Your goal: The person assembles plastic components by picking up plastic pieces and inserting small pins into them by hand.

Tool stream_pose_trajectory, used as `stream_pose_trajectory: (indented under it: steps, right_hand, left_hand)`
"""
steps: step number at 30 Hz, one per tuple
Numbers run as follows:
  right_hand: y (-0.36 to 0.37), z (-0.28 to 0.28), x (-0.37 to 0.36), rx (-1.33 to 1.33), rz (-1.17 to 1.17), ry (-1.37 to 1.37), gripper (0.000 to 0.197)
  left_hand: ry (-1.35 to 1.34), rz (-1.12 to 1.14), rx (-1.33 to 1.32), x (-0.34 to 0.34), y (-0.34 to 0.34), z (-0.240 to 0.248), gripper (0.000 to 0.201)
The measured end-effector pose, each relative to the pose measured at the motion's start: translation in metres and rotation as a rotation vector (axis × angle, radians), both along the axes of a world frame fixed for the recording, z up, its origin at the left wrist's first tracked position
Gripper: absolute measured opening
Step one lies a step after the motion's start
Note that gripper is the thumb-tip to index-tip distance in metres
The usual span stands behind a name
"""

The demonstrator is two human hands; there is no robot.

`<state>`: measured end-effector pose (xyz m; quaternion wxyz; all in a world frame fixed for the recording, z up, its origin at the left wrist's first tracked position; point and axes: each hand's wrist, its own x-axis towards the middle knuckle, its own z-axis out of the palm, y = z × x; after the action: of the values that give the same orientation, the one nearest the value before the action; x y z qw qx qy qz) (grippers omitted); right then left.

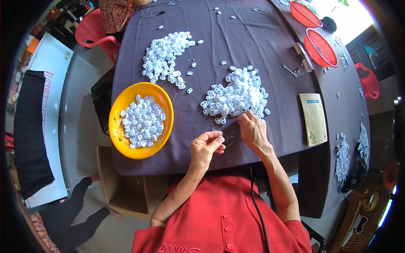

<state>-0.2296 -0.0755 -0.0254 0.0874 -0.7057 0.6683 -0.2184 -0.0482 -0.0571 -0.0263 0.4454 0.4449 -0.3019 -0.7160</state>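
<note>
Surface: a dark purple-grey cloth (192, 122) is covering the table and creasing in long folds. Two heaps of small white two-holed pieces are lying on it: a near heap (238, 90) ahead of the hands and a far heap (162, 59) up and to the left, with strays scattering between. A yellow bowl (115, 133) is standing at the left edge, holding more of these pieces. A tan booklet (313, 120) is lying to the right; red baskets (310, 42) are sitting beyond it.

Room: a red chair (90, 27) is standing at upper left, a person in patterned clothing (116, 17) close beside it. A cardboard box (126, 189) is sitting open below the table edge.

Hands: the left hand (204, 147) is closing thumb against fingertips, apparently pinching one small white piece (222, 139). Small dark metal bits (230, 137) are lying just beside it. The right hand (254, 133) is curling its fingers at the near heap's lower edge; its fingertips are partly hiding, so its grip cannot be told.
</note>
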Motion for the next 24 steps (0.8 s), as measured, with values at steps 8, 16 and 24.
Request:
stream_pose_trajectory:
  steps: [8,16,24]
  right_hand:
    - [0.029,0.041,0.026,0.400,0.013,-1.000,0.004]
    - [0.034,0.036,0.027,0.372,0.012,-1.064,0.004]
    - [0.032,0.029,0.028,0.263,0.083,-0.867,0.005]
  left_hand:
    - [0.004,-0.002,-0.022,-0.001,-0.004,0.008,0.012]
    - [-0.054,-0.045,-0.075,-0.004,-0.003,0.014,0.011]
    - [-0.114,-0.069,-0.129,-0.003,-0.001,0.011,0.011]
